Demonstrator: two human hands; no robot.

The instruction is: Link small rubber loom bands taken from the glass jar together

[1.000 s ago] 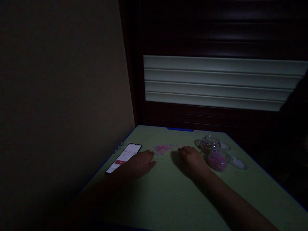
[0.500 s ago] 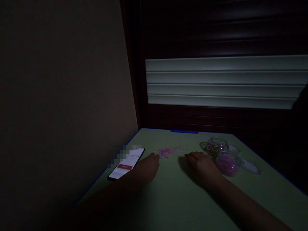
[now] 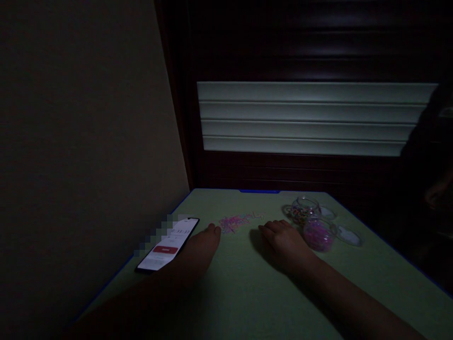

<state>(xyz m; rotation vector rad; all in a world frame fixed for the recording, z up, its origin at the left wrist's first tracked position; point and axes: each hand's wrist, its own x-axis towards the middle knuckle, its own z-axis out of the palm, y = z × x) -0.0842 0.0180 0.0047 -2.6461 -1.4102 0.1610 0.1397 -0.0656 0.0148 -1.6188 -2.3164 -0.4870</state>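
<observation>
My left hand (image 3: pixel 203 245) rests at the near left side of a loose pile of thin, small pink and multicoloured pieces (image 3: pixel 233 223), beside a lit phone (image 3: pixel 168 248). Its fingertips point forward, apart from the pile, and nothing shows in them. To the right of the pile, my right hand (image 3: pixel 283 241) lies palm down with fingers loosely bent and no object visible in it. Close by stand a clear jar of pink pieces (image 3: pixel 318 234) and, behind it, a clear jar of multicoloured pieces (image 3: pixel 304 211). Dim light hides what the pieces are.
Two clear round lids (image 3: pixel 349 235) lie right of the jars on the pale green table (image 3: pixel 240 293), which has a blue edge. A wall (image 3: pixel 88 141) borders the left side, and a dark panel with pale slats (image 3: pixel 300 118) stands behind. At the far right a person's hand (image 3: pixel 439 191) shows dimly.
The whole scene has shifted left in view, and more of the person at the right edge shows. My hands keep about the same places beside the pile.
</observation>
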